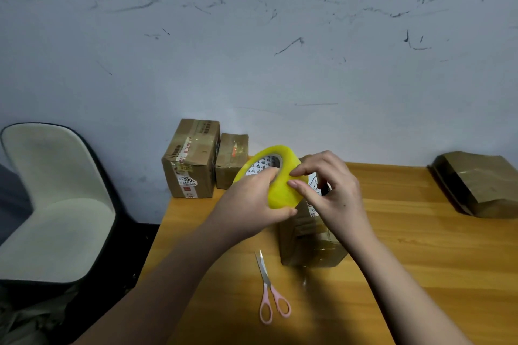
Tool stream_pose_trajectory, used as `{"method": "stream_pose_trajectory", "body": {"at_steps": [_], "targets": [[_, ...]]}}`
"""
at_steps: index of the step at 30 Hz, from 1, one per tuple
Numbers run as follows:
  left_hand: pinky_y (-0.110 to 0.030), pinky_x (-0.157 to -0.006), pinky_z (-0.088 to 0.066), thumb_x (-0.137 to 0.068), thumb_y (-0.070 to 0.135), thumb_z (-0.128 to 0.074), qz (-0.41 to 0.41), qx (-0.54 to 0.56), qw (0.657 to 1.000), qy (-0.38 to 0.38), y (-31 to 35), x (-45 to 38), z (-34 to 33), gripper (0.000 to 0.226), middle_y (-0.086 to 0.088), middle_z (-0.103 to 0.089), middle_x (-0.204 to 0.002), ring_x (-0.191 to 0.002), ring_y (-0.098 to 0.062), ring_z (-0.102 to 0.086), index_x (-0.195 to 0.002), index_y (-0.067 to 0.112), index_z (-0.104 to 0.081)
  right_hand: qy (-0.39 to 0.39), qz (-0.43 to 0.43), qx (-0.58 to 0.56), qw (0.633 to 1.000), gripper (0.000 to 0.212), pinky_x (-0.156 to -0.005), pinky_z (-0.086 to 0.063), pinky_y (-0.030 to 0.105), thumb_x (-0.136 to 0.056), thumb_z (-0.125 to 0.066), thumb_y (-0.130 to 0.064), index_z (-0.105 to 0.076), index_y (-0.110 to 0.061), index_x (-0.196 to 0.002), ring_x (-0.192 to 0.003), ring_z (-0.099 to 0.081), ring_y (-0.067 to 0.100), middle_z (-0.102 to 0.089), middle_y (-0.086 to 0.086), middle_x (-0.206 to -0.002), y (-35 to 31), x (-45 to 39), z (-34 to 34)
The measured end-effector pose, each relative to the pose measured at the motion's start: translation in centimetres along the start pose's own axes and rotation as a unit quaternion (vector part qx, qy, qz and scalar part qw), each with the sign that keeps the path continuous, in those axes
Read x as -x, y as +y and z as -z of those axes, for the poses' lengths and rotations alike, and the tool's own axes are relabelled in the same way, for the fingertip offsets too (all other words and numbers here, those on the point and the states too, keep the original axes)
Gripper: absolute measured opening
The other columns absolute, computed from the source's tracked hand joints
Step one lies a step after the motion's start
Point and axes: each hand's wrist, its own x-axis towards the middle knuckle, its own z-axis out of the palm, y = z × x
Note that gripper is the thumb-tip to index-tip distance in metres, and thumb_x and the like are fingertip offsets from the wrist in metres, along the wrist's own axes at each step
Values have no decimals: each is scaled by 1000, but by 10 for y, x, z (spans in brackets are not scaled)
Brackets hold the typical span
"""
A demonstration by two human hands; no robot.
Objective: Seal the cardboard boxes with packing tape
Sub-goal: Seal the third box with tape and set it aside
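One roll of yellow packing tape (276, 176) sits in our grasp above a cardboard box (308, 238) on the wooden table (420, 232). Our left hand (252, 202) grips it through the core; our right hand (328, 190) pinches at its outer face. Pink-handled scissors (270, 291) lie nearby. Two taped boxes (193, 159) stand beyond the table's edge.

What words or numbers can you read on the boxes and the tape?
"300": white label on the big cardboard box by the wall.
Other print on that box: too blurred to read.
Label on the box on the table: too small to read.
Tape roll core: triangle pattern only, no words.
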Motion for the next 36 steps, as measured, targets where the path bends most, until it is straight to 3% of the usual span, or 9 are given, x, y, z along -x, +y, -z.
{"method": "stream_pose_trajectory", "body": {"at_steps": [2, 8, 16, 18, 20, 22, 27, 32, 36], "targets": [[-31, -71, -46, -78, 47, -71, -14, -37, 999, -1, 0, 0, 2, 44, 10, -58, -98, -91, -12, -56, -112, 26, -51, -1, 11, 17, 1000, 10, -72, -41, 21, -89, -67, -30, -68, -19, -90, -90, -58, 12, -58, -11, -93, 1, 0, 0], [-36, -78, -49, -80, 50, -68, -19, -82, 996, -11, -3, -3, 5, 48, 7, -62, -108, -99, -14, -57, -118, 27, -50, -38, 8, 66, 997, 20, -75, -41, 22, -94, -52, -31, -60, -14, -90, -86, -52, 15, -55, -4, -91, -1, -1, -5], [-47, -76, -52, -72, 44, -78, 24, 90, 995, -41, -3, -4, 0, 44, 2, -63, -92, -85, -14, -61, -105, 22, -59, -12, 99, 141, 985, 17, -78, -42, 27, -97, -50, -26, -57, -11, -93, -87, -51, 20, -55, 5, -94, 2, 0, -6], [-49, -76, -52, -71, 42, -79, 39, 117, 992, -41, -3, -4, -1, 46, -1, -65, -94, -86, -17, -63, -105, 20, -59, 30, 73, 93, 993, 12, -77, -45, 29, -95, -55, -28, -55, -16, -98, -90, -54, 18, -58, 4, -96, 3, 7, -10], [-50, -75, -53, -67, 44, -77, 48, 137, 988, -43, -3, -5, 0, 49, -2, -66, -95, -86, -18, -64, -106, 19, -59, 58, -13, -15, 998, 25, -77, -46, 26, -87, -65, -31, -55, -22, -108, -96, -57, 14, -59, -1, -103, 1, 11, -14], [-50, -76, -53, -63, 49, -72, 45, 132, 989, -44, -3, -6, 0, 53, -1, -66, -97, -87, -18, -65, -106, 20, -59, 61, -47, -46, 996, 33, -76, -44, 23, -83, -68, -35, -60, -24, -113, -101, -57, 14, -58, -4, -107, -1, 12, -17], [-49, -78, -51, -66, 48, -75, 40, 112, 992, -37, -2, -7, 0, 51, 0, -64, -96, -88, -17, -63, -106, 20, -59, 68, -72, -92, 991, 14, -72, -41, 22, -82, -69, -32, -67, -23, -93, -98, -58, 18, -59, 0, -98, -3, 5, -18], [-48, -77, -52, -61, 57, -68, 42, 93, 993, -53, 1, -8, 0, 60, 1, -64, -97, -89, -16, -62, -108, 21, -58, 43, -43, -53, 997, 5, -74, -39, 20, -85, -66, -30, -62, -28, -87, -90, -55, 14, -56, -5, -89, 1, -1, -14], [-48, -79, -51, -71, 46, -78, 46, 89, 993, -60, 2, -10, 1, 50, 0, -64, -97, -89, -16, -62, -108, 20, -58, 26, -33, -20, 999, 8, -77, -37, 18, -89, -61, -30, -59, -23, -86, -87, -51, 10, -53, -6, -88, 6, 0, -15]]}}
